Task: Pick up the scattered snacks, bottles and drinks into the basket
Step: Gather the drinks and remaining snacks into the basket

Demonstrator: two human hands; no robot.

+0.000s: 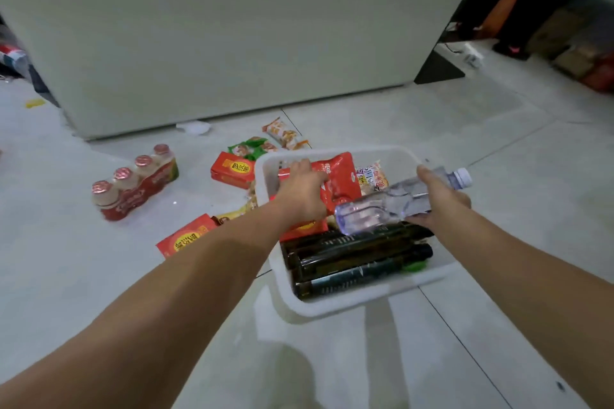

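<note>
A white plastic basket (349, 304) sits on the floor, holding dark bottles (352, 262), a red snack bag (342, 183) and a printed packet (373, 178). My left hand (304, 191) grips the red snack bag over the basket's far left part. A clear water bottle (382, 206) lies across the basket's right side, held by my right hand (438, 199). Still on the floor to the left are a pack of small yoghurt drinks (133, 184), two red drink cartons (231, 171) (186, 237), a green snack packet (251, 148) and an orange-white snack packet (282, 133).
A large pale cabinet (216, 36) stands just behind the scattered items. Boxes and dark furniture (564, 43) crowd the far right corner. A bit of white paper (194, 127) lies at the cabinet's base. Pale floor tiles (465, 342) stretch in front and to the right.
</note>
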